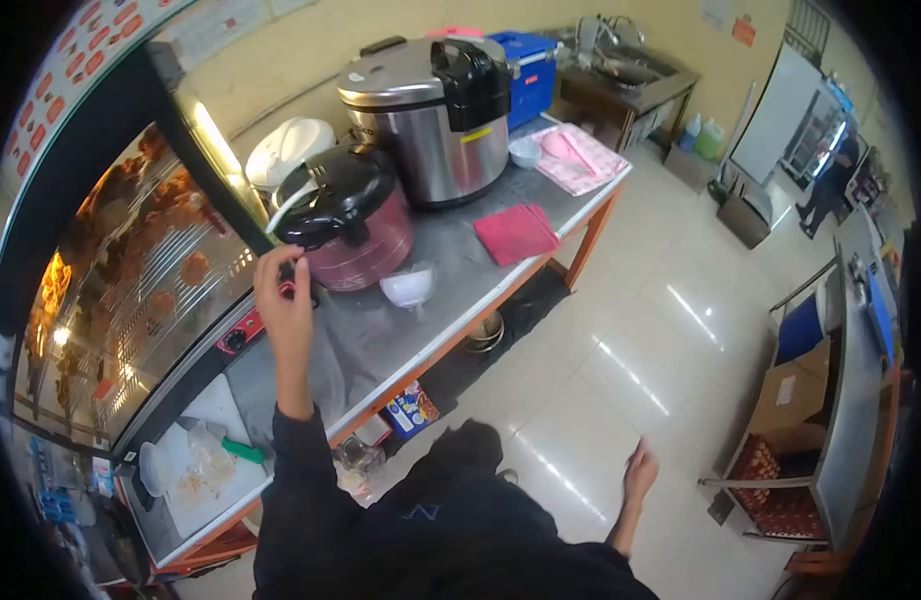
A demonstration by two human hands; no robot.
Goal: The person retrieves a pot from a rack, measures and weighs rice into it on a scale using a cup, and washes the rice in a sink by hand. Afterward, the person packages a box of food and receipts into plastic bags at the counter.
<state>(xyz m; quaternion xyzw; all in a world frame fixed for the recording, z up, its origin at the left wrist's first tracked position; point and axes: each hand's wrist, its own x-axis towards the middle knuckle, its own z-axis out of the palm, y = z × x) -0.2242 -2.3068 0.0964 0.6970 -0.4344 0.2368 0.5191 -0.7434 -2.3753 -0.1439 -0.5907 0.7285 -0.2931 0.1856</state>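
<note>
Reaching at centre-left, probably needed a light touch, with left hand (284,298) half-curled by the pink cooker (368,245), right hand (637,475) half-closed, grips unclear.

Pink round cooker with black lid (368,245): can't tell whether my left hand (283,290) touches it. Behind it, white rounded appliance (290,143) partly hidden. Well right of it, my right hand (638,474) blurred; beyond, dark-clothed person (831,185) too small for detail.

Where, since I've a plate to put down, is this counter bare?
The counter is bare between left forearm, white bowl and front edge; a smaller patch lies between bowl and red cloth. Crowded: the back, with pink cooker and steel cooker, and the far end, under the pink mat.
</note>
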